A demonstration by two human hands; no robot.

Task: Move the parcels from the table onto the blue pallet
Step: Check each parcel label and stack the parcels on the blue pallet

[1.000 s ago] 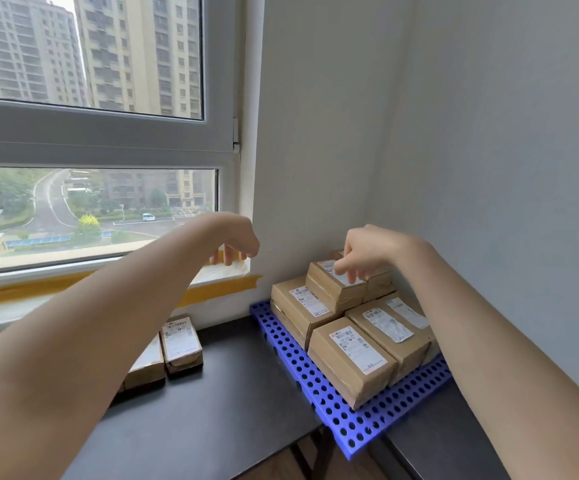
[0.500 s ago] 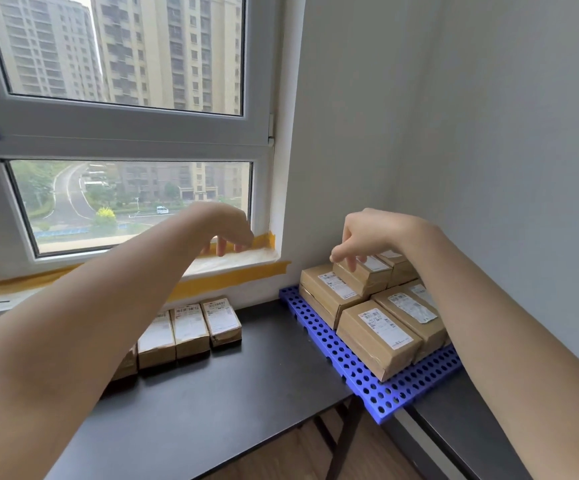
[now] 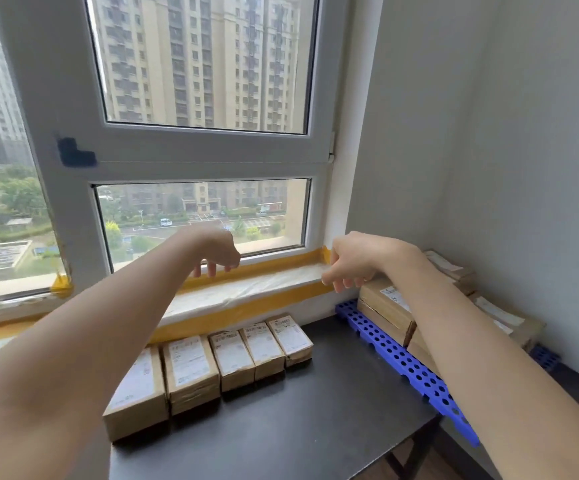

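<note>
The right hand (image 3: 352, 259) has come off the stacked brown cardboard parcels (image 3: 386, 308) on the blue perforated plastic pallet (image 3: 399, 358), its fingers (image 3: 338, 284) loosely curled and empty like the left hand (image 3: 219, 251), so the labelled parcels in a row (image 3: 232, 356) on the dark worktop (image 3: 298, 420) below the fingers come next.

White shipping labels (image 3: 229, 354) seen on tops of parcels (image 3: 191, 370) in row on table (image 3: 298, 420); barcodes and print too blurred to be read. Labels on parcels on blue pallet (image 3: 399, 358) likewise illegible. No brand, number or sign made out anywhere

Both arms outstretched; left hand (image 3: 219, 249) and right hand (image 3: 348, 261) drooping, fingers loosely curled, empty
</note>
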